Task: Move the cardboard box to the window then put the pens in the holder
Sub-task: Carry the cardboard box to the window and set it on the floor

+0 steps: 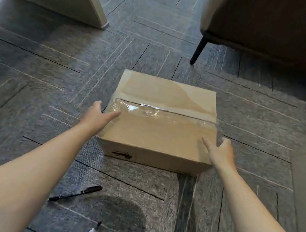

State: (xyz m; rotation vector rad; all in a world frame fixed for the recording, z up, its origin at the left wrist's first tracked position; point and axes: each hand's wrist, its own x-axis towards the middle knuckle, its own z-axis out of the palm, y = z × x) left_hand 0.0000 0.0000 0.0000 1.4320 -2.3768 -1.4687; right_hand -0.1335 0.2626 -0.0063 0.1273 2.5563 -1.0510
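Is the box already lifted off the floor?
No, the box sits flat on the carpet, with the left hand and right hand open at its sides.

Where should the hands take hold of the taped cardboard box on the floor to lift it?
Probably the cardboard box by its two short side walls, left hand from the left, right hand from the right: it sits flat, sealed, with no handles visible.

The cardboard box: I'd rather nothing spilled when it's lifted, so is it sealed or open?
Sealed. The cardboard box has its top flaps flat and closed, with clear tape across the seam.
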